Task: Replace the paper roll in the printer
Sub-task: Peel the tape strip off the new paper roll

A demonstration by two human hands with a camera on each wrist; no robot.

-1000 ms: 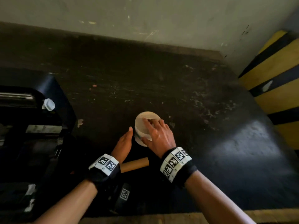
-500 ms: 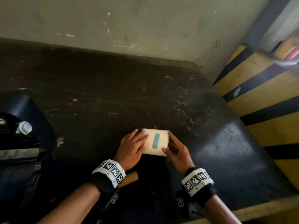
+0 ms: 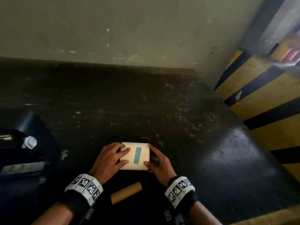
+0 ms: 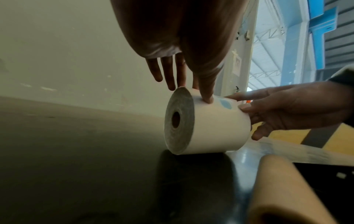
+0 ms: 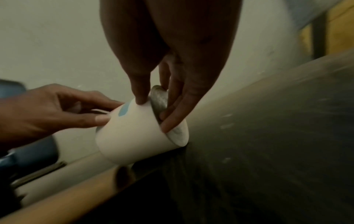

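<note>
A white paper roll [image 3: 144,161] with a blue sticker [image 3: 137,155] on top lies on its side on the dark table [image 3: 178,127]. My left hand [image 3: 125,155] holds its left end, thumb pressing the curved face [image 4: 207,99] and fingers reaching over the top. My right hand [image 3: 148,155] pinches the right end, thumb on the curved face and fingers [image 5: 172,119] on the flat end. An empty brown cardboard core [image 3: 126,193] lies just in front of the roll, between my wrists. The black printer [image 3: 24,151] sits at the left edge.
A white knob [image 3: 30,142] shows on the printer. A pale wall [image 3: 129,30] backs the table. A yellow-and-black striped barrier [image 3: 267,103] rises at the right. A wooden strip [image 3: 267,216] marks the table's near edge.
One second ago the roll stood on end under my right hand. It now lies on its side, sticker up, with a hand at each end, slightly nearer to me.
</note>
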